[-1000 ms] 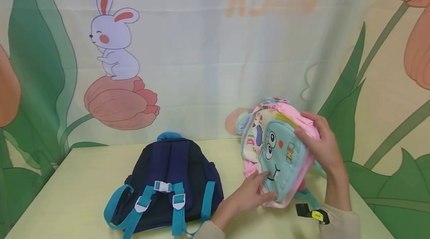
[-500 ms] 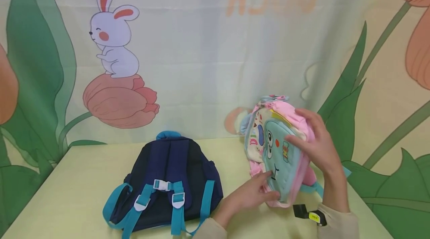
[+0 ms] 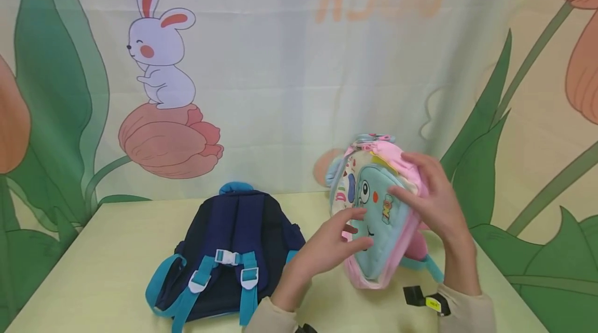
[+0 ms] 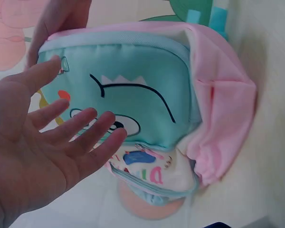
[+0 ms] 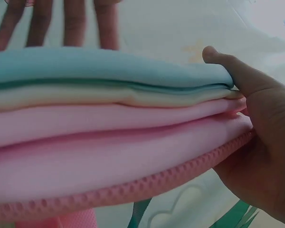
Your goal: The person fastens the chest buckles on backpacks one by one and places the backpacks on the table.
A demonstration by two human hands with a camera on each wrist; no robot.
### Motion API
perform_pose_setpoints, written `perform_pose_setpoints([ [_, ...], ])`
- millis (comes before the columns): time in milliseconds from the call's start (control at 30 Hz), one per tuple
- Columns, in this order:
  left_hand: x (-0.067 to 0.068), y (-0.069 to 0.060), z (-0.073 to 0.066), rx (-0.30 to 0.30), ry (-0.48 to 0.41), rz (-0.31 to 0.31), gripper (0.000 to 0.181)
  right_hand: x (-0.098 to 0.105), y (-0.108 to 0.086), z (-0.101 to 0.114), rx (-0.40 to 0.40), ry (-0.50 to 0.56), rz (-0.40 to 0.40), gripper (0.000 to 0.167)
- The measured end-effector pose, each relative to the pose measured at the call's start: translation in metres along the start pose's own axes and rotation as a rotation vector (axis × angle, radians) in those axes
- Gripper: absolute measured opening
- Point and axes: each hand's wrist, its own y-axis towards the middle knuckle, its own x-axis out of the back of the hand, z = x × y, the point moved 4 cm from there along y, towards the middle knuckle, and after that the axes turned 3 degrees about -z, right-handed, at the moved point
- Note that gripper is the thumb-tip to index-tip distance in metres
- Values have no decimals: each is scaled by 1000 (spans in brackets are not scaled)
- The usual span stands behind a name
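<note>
A child's pink and mint backpack (image 3: 385, 242) with a cartoon face on its front pocket stands tilted at the right of the table. My right hand (image 3: 439, 203) grips its right edge, thumb at the front and fingers behind; in the right wrist view, that hand (image 5: 270, 114) spans the bag's mint, cream and pink layers. My left hand (image 3: 327, 244) is in front of the face pocket with fingers spread. Seen from the left wrist, its palm (image 4: 47, 137) holds nothing; whether a fingertip touches the pocket (image 4: 142, 104), I cannot tell.
A navy backpack (image 3: 219, 234) with teal straps lies back-side up on the pale yellow table (image 3: 103, 260), left of the hands. Behind the table hangs a curtain (image 3: 280, 89) printed with a rabbit and tulips. A black strap with a yellow label (image 3: 433, 304) is by the right sleeve.
My left hand has come away from the lower front of the pink and mint backpack, moving up and left with fingers spreading. The right hand, still gripping, has shifted the bag slightly left.
</note>
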Motion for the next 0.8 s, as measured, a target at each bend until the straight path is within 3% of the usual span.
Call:
perform_pose_setpoints([
  [233, 8, -6, -18, -73, 13, -50, 69, -16, 0, 13, 63, 7, 31, 63],
  [433, 10, -8, -23, -68, 5, -59, 76, -23, -3, 24, 122, -17, 17, 61],
  [800, 12, -7, -26, -48, -23, -90, 85, -28, -10, 44, 193, -160, -38, 63],
])
